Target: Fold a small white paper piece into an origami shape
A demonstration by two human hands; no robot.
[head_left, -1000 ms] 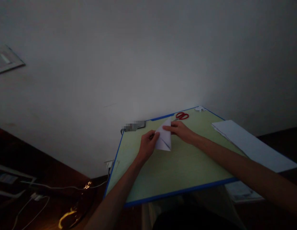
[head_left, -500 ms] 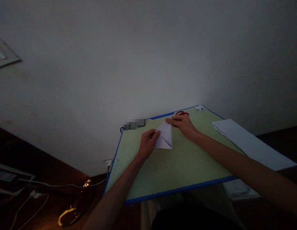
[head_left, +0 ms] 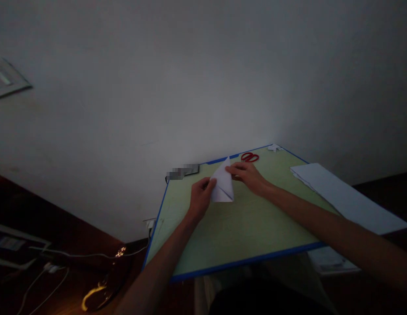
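A white sheet folded into a pointed shape, the folded paper, lies on a pale green board with a blue edge. My left hand pinches the paper's left corner with curled fingers. My right hand presses on the paper's right side with its fingers pressed together on it. The paper's tip points away from me toward the wall.
Red scissors lie at the board's far edge, a small paper scrap at its far corner. Long white sheets rest on the board's right side. Cables and a glinting object sit on the dark surface at left. A wall stands close behind.
My right hand drew back from the paper's far tip near the scissors to its right side. The paper shifted slightly left. My left hand stayed on the left corner.
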